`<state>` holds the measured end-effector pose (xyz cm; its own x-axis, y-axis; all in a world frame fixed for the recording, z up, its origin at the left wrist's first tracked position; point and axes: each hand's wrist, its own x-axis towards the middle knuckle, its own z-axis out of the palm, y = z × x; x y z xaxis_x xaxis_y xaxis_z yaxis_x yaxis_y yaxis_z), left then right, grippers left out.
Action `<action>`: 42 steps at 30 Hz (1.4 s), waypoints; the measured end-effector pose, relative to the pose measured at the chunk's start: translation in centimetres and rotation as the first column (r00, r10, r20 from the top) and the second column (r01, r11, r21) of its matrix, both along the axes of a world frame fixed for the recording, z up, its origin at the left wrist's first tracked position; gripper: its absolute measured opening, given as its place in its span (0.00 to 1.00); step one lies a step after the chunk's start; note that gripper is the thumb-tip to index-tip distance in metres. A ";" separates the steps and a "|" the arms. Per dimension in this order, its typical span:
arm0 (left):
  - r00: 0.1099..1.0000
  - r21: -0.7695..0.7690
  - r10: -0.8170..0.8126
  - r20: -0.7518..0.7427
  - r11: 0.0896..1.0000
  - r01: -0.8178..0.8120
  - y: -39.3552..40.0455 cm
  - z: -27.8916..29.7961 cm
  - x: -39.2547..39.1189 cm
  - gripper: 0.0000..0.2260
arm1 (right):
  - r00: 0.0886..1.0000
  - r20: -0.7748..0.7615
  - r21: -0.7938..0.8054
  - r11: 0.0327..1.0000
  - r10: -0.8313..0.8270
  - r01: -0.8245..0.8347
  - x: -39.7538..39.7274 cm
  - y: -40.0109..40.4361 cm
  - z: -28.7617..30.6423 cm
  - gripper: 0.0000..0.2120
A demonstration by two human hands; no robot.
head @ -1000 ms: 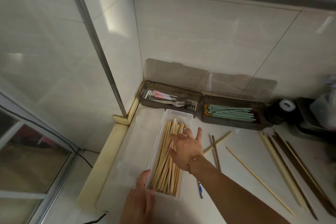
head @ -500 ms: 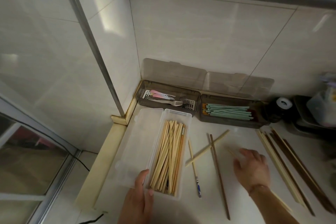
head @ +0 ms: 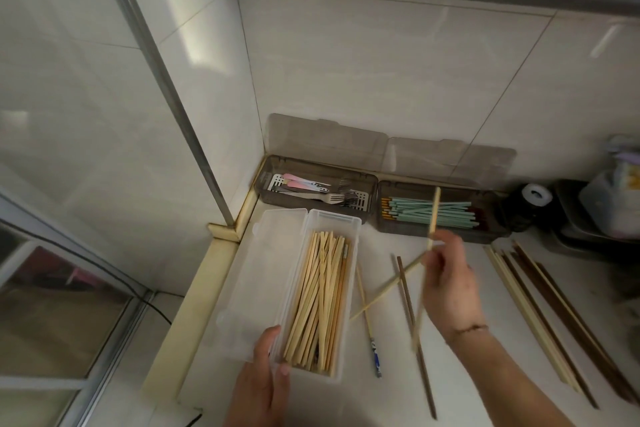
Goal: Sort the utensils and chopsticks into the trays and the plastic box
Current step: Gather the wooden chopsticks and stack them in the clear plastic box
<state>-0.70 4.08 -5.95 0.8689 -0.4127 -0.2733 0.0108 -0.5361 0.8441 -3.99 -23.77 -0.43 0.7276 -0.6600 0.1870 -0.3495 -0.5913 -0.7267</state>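
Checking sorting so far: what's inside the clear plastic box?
The clear plastic box holds a pile of light bamboo chopsticks, lying lengthwise. The left hand grips its near corner. What lies beneath the pile is covered.

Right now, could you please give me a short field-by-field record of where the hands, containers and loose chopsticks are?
left hand: grips the near end of the clear plastic box
right hand: holds a pale chopstick lifted above the counter
plastic box contents: many pale wooden chopsticks
left tray: forks and pastel-handled utensils
right tray: mint-green chopsticks
counter, middle: blue-tipped chopstick, a dark one
counter, right: long pale and dark chopsticks lying side by side
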 end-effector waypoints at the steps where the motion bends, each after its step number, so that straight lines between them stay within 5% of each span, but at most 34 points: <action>1: 0.999 -0.009 0.010 -0.034 1.000 -0.010 -0.3 0.5 0.2 0.54 | 0.997 0.056 0.038 0.998 0.049 -0.051 1.4 1.4 0.7 0.10; 4: 0.993 -0.014 0.054 -0.101 0.998 -0.056 -0.9 1.3 0.5 0.46 | 0.977 0.031 0.019 0.977 0.212 -0.213 4.6 5.7 1.0 0.10; 8: 0.988 0.055 0.074 -0.137 0.996 -0.067 -0.5 0.9 0.9 0.70 | 0.925 -0.240 -0.132 0.934 0.294 -0.332 6.9 8.4 -1.4 0.08; 12: 0.998 0.062 0.038 -0.054 0.997 -0.035 0.2 -0.4 0.5 0.58 | 0.725 -0.607 -0.156 0.846 0.325 -0.509 7.2 8.6 -3.1 0.11; 14: 1.000 0.089 0.011 -0.009 0.996 -0.010 0.6 -1.1 0.2 0.42 | 0.642 -0.694 -0.170 0.792 0.326 -0.587 7.1 8.5 -3.5 0.13; 17: 1.000 0.120 -0.001 0.004 0.993 0.001 0.8 -1.3 0.2 0.32 | 0.665 -0.642 -0.157 0.783 0.382 -0.601 7.1 7.9 -3.7 0.16; 19: 1.000 0.130 0.000 0.002 0.992 0.000 0.6 -1.1 0.3 0.31 | 0.799 -0.400 -0.135 0.834 0.449 -0.536 6.6 7.6 -3.8 0.16; 22: 0.999 0.153 -0.011 -0.046 0.988 0.018 0.0 -0.9 0.6 0.32 | 0.964 0.017 -0.219 0.942 0.265 -0.255 4.6 6.4 -4.6 0.12; 26: 0.998 0.125 -0.014 -0.062 0.992 0.022 -0.3 -0.6 0.5 0.33 | 0.982 -0.176 -0.177 0.979 0.069 -0.101 1.2 4.8 -6.1 0.12; 32: 0.999 0.055 -0.022 0.049 0.998 0.019 0.2 -1.2 0.0 0.26 | 0.840 -0.532 -0.284 0.912 0.107 -0.295 -1.6 5.6 -7.8 0.17; 42: 0.981 0.056 -0.026 0.193 0.998 0.015 0.8 -2.6 -0.7 0.27 | 0.832 -0.523 -0.373 0.828 0.184 -0.418 -3.0 5.9 -7.2 0.24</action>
